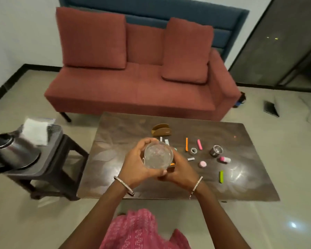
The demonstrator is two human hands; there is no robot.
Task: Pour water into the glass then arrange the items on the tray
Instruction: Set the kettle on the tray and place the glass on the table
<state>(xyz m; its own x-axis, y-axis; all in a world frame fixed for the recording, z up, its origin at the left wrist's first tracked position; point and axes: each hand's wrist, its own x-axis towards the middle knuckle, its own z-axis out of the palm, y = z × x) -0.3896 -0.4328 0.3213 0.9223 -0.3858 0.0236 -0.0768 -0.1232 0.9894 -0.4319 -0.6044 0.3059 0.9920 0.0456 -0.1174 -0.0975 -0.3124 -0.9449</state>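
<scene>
Centre frame: left hand (pixel 136 164), right hand (pixel 181 169), fingers curled round clear glass (pixel 158 155) above table (pixel 241 177). Water inside unclear. Likely pour step; next needs one hand freed for steel jug (pixel 13 151), left edge.

The person's forearms are bare. Just behind the left hand (pixel 135 164) a thin silver-coloured bangle (pixel 123 186) rings the wrist. A second bangle (pixel 196 188) of the same narrow, flat make rings the wrist behind the right hand (pixel 180 170). Both bands look finely speckled, though blur hides the detail. Lower down is a pink garment (pixel 142 230) with a small pale woven pattern.
</scene>
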